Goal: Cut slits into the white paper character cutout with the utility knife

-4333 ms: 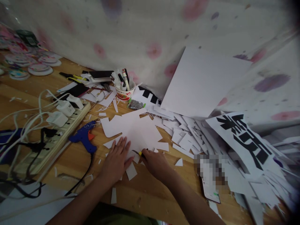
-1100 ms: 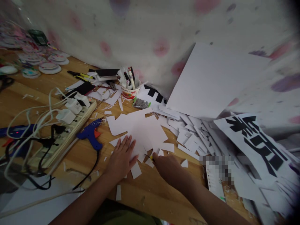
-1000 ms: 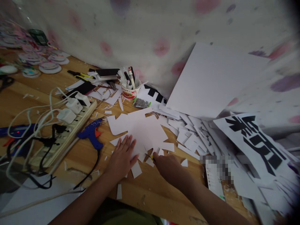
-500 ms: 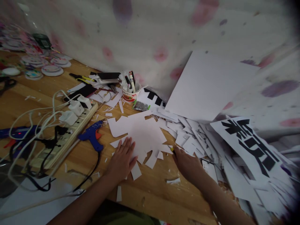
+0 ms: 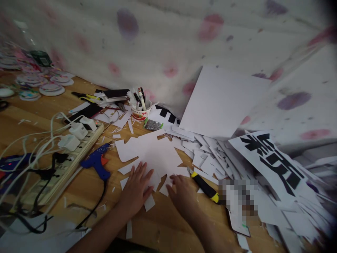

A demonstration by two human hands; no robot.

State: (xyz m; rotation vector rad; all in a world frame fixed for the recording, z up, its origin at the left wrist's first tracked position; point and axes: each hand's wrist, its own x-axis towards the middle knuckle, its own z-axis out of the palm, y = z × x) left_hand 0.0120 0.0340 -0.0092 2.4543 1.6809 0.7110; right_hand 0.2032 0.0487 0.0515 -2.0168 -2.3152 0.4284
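Observation:
A white sheet of paper or thin card (image 5: 155,151) with a jagged, cut-out edge lies flat on the wooden table. My left hand (image 5: 137,188) rests on its lower left part, palm down with fingers stretched out. At the sheet's lower right edge is my right hand (image 5: 184,196), its fingers bent and its thumb apart, touching or just over a pointed flap there. The right hand holds nothing that I can see. A yellow and black utility knife (image 5: 206,186) lies on the table just right of it, blade end toward the sheet.
A blue glue gun (image 5: 98,161) and a power strip (image 5: 65,168) with tangled cables lie left. Behind stands a tub of pens (image 5: 140,110). Paper scraps (image 5: 210,161), a lettered sheet (image 5: 268,165) and a phone (image 5: 238,218) are on the right. A white board (image 5: 210,102) leans against the patterned curtain.
My right hand has let go of the utility knife, which now lies on the table, and has moved left to the sheet's edge. My left hand stays on the sheet. The view has shifted slightly.

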